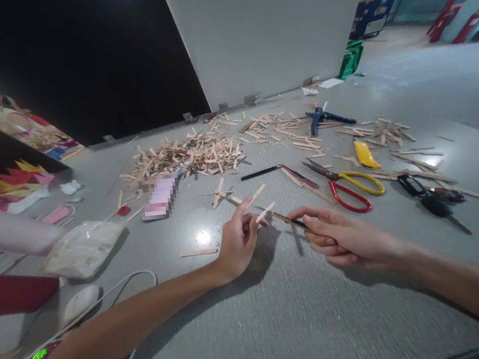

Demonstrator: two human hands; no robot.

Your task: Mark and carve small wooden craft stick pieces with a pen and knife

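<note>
Between the fingers of my left hand [240,237] is a small pale wooden craft stick [265,212]. Another stick [256,195] sticks out just beyond those fingers; whether they hold it too is unclear. My right hand [338,235] grips a slim dark rod-like tool [285,218] with a brownish end, its exact kind not clear. That end points at the pale stick, close to it; contact cannot be made out. A few crossed sticks [221,193] lie on the table beyond my left hand, and a single stick [198,252] lies to its left.
Behind lies a heap of wooden sticks [190,153]. Red-and-yellow-handled scissors [352,185], a yellow tube [365,154], blue-handled cutters [322,118], a black pen [260,172] and keys [434,203] lie rightward. A clear plastic packet [85,248] and a white cable [124,278] are leftward.
</note>
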